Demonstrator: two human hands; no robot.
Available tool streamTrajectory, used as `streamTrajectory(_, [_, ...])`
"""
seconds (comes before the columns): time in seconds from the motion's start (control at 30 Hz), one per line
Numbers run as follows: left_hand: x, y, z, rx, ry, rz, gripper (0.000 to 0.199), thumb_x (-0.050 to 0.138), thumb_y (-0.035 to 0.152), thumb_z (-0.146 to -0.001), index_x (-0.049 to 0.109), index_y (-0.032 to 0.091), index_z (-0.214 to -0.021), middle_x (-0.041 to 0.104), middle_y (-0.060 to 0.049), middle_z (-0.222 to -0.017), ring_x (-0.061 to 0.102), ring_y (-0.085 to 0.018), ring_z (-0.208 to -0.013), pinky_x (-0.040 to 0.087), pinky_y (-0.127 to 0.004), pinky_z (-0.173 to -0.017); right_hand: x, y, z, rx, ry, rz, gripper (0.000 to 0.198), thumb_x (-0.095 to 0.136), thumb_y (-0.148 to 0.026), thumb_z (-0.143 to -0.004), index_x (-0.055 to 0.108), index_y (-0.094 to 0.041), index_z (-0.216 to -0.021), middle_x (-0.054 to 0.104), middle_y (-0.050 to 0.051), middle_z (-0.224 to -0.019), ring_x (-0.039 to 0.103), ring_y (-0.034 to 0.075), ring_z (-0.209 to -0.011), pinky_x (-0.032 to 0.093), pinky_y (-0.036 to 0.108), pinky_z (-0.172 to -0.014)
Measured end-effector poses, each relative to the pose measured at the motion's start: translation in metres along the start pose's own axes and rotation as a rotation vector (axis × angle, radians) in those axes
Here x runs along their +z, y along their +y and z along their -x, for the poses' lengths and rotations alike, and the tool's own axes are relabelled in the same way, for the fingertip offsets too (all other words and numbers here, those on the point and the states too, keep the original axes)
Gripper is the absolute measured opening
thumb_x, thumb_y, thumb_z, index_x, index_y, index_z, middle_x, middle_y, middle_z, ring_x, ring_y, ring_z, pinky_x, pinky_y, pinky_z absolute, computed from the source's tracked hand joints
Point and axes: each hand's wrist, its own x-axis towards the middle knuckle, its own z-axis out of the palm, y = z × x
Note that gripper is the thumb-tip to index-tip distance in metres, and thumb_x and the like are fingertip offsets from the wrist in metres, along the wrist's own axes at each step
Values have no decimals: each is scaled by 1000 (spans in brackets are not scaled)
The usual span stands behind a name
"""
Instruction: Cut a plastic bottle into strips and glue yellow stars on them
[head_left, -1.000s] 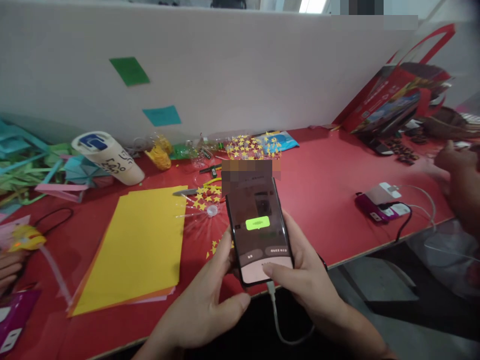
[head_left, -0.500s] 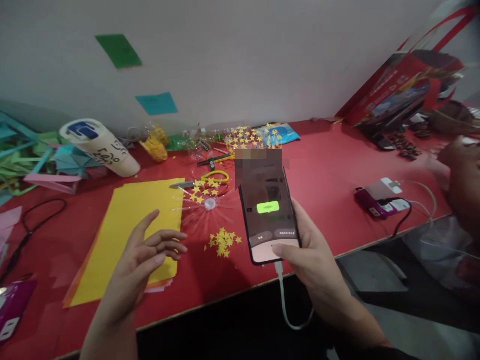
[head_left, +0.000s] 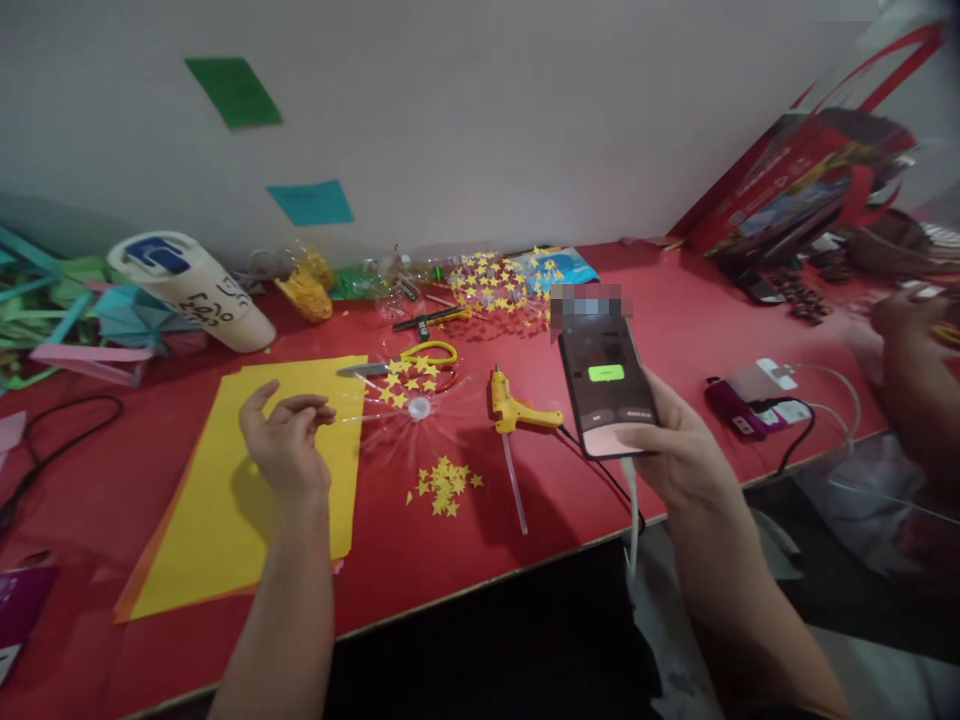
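Observation:
My right hand [head_left: 679,440] is closed around a smartphone [head_left: 607,385], its thumb on the lower screen, where a green bubble glows. A white cable [head_left: 632,510] hangs from the phone's bottom end. My left hand [head_left: 289,435] hovers over a stack of yellow paper [head_left: 199,510], fingers loosely curled and apart, holding nothing. Between the hands lie a yellow glue gun [head_left: 517,405] with a clear glue stick in it, a heap of small yellow stars [head_left: 446,485], and a clear spiky plastic piece [head_left: 418,408] with several stars on it. Scissors [head_left: 431,353] with yellow handles lie behind that piece.
A white tumbler [head_left: 199,295] leans at the back left beside folded paper strips [head_left: 90,365]. More stars on clear plastic [head_left: 491,280] sit near the wall. To the right are a purple power strip [head_left: 739,405], a red bag [head_left: 802,190] and another person's hand [head_left: 907,310].
My right hand has carried the phone rightward and up, bringing the glue gun into view. My left hand has risen slightly, its fingers more curled.

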Motion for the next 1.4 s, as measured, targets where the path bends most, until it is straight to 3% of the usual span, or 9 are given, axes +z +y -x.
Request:
streamTrajectory(0.23, [-7,-6,4,-37,-33,-78,40,59,10,-63,48,27,-98,64,7,-68,56,-12,-54,48,-28,-62,-58,27,-74,-6,284,55,33,65,-46,-69,67,-19,-87,73,6,-78,69,20,-69,54,31,-63])
streamTrajectory(0.37, [-5,-7,4,-56,-81,-102,41,61,12,-65,48,28,-100,64,6,-69,57,-13,-56,49,-29,-63,-79,53,-110,58,377,183,43,59,-57,-75,65,-15,-81,72,10,-69,68,21,-63,53,31,-59])
streamTrajectory(0.7, [-6,-16,3,3,-71,-127,42,60,12,-63,49,25,-101,64,7,-66,58,-13,-53,47,-27,-59,-100,77,-150,-102,494,712,38,49,-49,-80,64,-15,-74,70,12,-73,65,25,-77,49,36,-69])
streamTrajectory(0.9, [-4,-21,2,119,-25,-141,35,58,13,-61,50,22,-94,62,7,-61,55,-11,-47,46,-24,-53,-85,67,-144,-278,502,943,22,56,-33,-73,66,-17,-84,70,13,-100,60,28,-99,43,43,-88])
streamTrajectory(0.97, [-4,-18,6,131,-33,-166,22,58,16,-64,53,20,-86,60,6,-59,53,-10,-46,44,-23,-50,-68,66,-127,-320,432,974,22,54,-30,-76,67,-18,-89,71,10,-95,63,24,-86,46,39,-81])
streamTrajectory(1.03, [-6,-11,14,155,-88,-225,8,58,20,-69,55,19,-76,58,5,-58,52,-9,-47,42,-22,-49,-44,67,-103,-439,212,1049,21,52,-29,-81,67,-19,-90,70,8,-87,63,20,-73,47,33,-71])
streamTrajectory(1.17, [-14,14,46,328,-498,-480,11,57,21,-79,58,18,-68,60,2,-62,54,-9,-56,44,-22,-55,8,76,-50,-696,-352,1144,18,49,-24,-90,66,-19,-86,68,7,-80,61,17,-74,46,28,-69])
streamTrajectory(1.3, [-20,25,79,437,-924,-646,17,52,21,-86,61,18,-73,59,3,-60,49,-8,-51,39,-20,-51,44,95,-19,-866,-580,1217,23,46,-19,-93,64,-16,-80,65,7,-75,55,16,-70,40,27,-66])
streamTrajectory(1.4, [-21,16,92,445,-1053,-722,17,49,22,-89,63,19,-80,63,2,-65,55,-9,-56,41,-21,-55,60,112,-10,-876,-598,1308,23,47,-20,-93,64,-15,-79,64,6,-71,53,16,-66,34,27,-62])
